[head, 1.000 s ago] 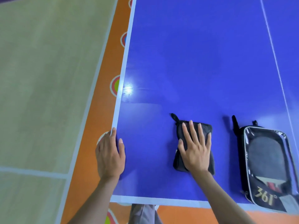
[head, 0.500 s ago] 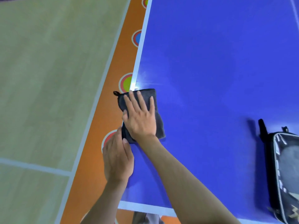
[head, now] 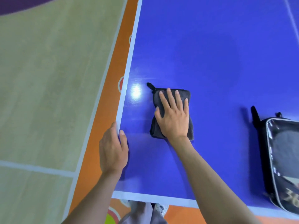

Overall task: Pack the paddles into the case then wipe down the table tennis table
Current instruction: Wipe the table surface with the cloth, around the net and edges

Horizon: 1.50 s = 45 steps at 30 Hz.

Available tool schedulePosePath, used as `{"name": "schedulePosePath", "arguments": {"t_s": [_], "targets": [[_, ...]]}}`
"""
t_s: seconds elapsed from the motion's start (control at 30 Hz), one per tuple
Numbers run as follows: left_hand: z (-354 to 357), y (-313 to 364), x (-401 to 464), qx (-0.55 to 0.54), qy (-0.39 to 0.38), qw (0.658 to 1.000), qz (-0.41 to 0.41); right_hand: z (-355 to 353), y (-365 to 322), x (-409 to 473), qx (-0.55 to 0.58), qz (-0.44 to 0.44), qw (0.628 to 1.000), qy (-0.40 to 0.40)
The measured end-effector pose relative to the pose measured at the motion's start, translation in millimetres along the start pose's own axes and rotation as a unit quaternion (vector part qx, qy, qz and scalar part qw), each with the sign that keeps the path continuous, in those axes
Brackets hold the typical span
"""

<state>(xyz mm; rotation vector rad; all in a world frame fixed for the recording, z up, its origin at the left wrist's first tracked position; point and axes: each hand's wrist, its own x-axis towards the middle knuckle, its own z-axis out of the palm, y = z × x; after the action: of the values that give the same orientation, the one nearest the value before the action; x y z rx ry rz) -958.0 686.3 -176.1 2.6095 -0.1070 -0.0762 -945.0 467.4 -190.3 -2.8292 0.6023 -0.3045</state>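
Packing judged done: black zippered paddle case with clear window (head: 281, 162) laid flat at right of blue table tennis table top (head: 210, 54); dark paddle shape seen through window; closure of zip not discernible.

Wiping judged under way. Folded dark grey cloth with hanging loop (head: 172, 101) pressed flat on table, near left edge, by right hand (head: 174, 115), fingers straight and spread, nothing clasped. Left hand (head: 113, 149) rested on white left table edge, fingers relaxed, nothing held.

Left to do: most of visible surface, area beneath case included.
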Motion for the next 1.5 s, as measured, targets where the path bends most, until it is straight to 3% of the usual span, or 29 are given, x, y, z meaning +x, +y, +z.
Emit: {"name": "schedulePosePath", "arguments": {"t_s": [0.23,0.53,0.73,0.93,1.07,1.2,1.37,1.5], "targets": [[-1.2,-2.5,3.7,0.006,-0.009,1.0,0.004,-41.3,99.0,-60.2,-0.026,0.159,0.986,0.05],[1.5,-5.6,2.0,0.021,0.011,0.999,0.027,-40.4,88.6,-76.6,-0.084,0.161,0.983,-0.005],[0.7,-9.2,-0.4,-0.009,0.031,0.999,0.032,-23.4,39.9,-75.1,-0.09,0.128,0.988,-0.004],[-5.1,-26.5,1.5,-0.176,0.015,0.984,0.016,7.8,-70.1,-90.1,-0.071,0.052,0.996,0.012],[-30.3,-59.4,-0.8,-0.116,0.014,0.984,0.131,20.8,-136.4,-112.9,-0.049,0.009,0.999,-0.008],[-57.7,-85.5,-13.3,-0.02,-0.004,0.984,0.177,27.7,-167.1,-143.6,-0.058,-0.061,0.994,-0.066],[-65.6,-102.0,-28.9,0.026,-0.055,0.979,0.195,15.3,-142.4,-148.7,-0.008,-0.044,0.998,-0.047],[-64.5,-98.8,-41.5,0.048,-0.058,0.972,0.222,-6.2,-71.6,-158.6,-0.02,0.036,0.999,0.0]]}}
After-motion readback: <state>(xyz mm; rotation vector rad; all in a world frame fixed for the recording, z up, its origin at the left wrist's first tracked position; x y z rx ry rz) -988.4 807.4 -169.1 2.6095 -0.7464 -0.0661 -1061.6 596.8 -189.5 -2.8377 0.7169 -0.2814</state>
